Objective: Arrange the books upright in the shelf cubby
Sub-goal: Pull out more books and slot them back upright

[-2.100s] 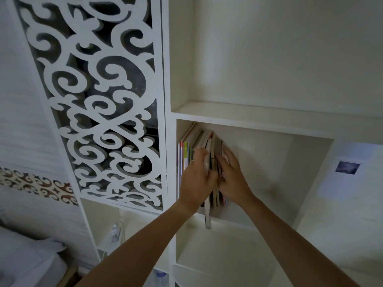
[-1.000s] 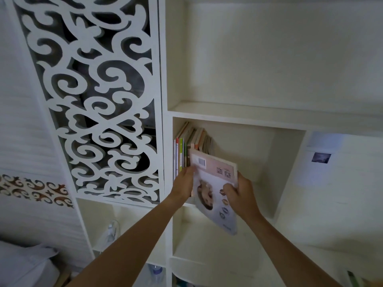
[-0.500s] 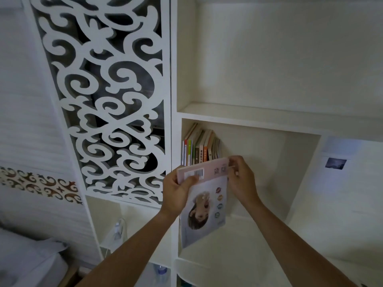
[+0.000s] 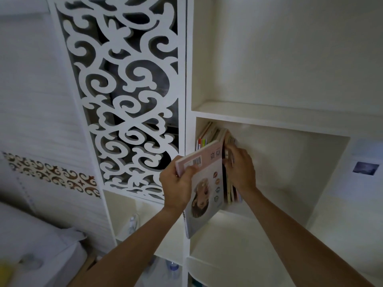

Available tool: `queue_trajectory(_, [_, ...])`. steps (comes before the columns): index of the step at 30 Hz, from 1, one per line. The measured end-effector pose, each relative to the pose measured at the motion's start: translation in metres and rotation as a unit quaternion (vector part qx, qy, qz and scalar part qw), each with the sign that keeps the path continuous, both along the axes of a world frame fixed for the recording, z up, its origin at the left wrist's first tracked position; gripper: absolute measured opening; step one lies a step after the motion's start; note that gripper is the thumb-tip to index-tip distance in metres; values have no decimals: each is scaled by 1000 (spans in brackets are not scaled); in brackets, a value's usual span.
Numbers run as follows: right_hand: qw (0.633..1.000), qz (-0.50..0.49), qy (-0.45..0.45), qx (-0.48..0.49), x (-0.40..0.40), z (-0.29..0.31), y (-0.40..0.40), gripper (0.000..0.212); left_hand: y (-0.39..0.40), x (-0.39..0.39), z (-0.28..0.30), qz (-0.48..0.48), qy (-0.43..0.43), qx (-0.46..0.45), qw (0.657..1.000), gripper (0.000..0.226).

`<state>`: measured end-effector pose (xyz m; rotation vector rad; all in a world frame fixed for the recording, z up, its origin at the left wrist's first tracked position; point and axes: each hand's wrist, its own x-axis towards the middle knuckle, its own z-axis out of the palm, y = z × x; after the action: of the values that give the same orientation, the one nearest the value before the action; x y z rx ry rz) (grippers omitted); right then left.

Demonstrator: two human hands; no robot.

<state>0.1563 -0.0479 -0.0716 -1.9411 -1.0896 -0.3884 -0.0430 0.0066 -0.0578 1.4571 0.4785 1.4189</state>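
White shelving fills the view, with a carved scroll panel at the left and, beside it, the shelf cubby where the task is done. Low at the left a bed with pale bedding is seen only in part, blurred.

Next, the left hand is seen in front of the cubby's left edge. Its fingers are clenched on the upper left corner of a pink and white book, with the thumb over the cover. The book is held outside the cubby, its long axis nearly upright but tilted, the top leaning to the right toward the row. Its lower end hangs below the cubby floor.

Just to the right of it, the row of books stands against the left wall of the cubby. The right hand is laid on the right end of this row, with the fingers pressed among the last books; whether one book is grasped or the row is only pushed cannot be told. The gap for the held book seems to lie between its right edge and this hand, so the book probably must be lifted and turned inward.

The spines are largely hidden behind the held book. A small picture at the far right is too blurred to read.
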Motion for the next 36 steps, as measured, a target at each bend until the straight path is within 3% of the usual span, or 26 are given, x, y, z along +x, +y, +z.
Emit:
queue_trajectory(5, [996,-86,-12,3,3,-3,-5,44,-8,15,7,2,1,3,1000,10])
queue_trajectory(10, [994,-81,-73,-18,4,-5,-15,34,-17,42,5,6,-5,22,1000,9])
queue_trajectory(13, [994,-93,-65,-6,5,-6,-15,24,-20,60,3,36,1,33,999,6])
queue_trajectory(16, [993,-103,-55,-12,7,-9,-14,31,-13,77,0,76,16,80,994,5])
queue_trajectory(25, [993,-98,-62,-13,14,-18,-5,40,3,111,-16,107,59,144,982,8])
queue_trajectory(30, [994,-59,-87,-15,16,-25,0,45,13,138,-41,88,80,95,988,30])
queue_trajectory(33, [996,-29,-84,-9,17,-25,-1,48,6,146,-39,117,61,112,985,14])
queue_trajectory(36, [997,7,-80,-22,24,-24,-5,57,7,147,-36,131,47,137,981,19])
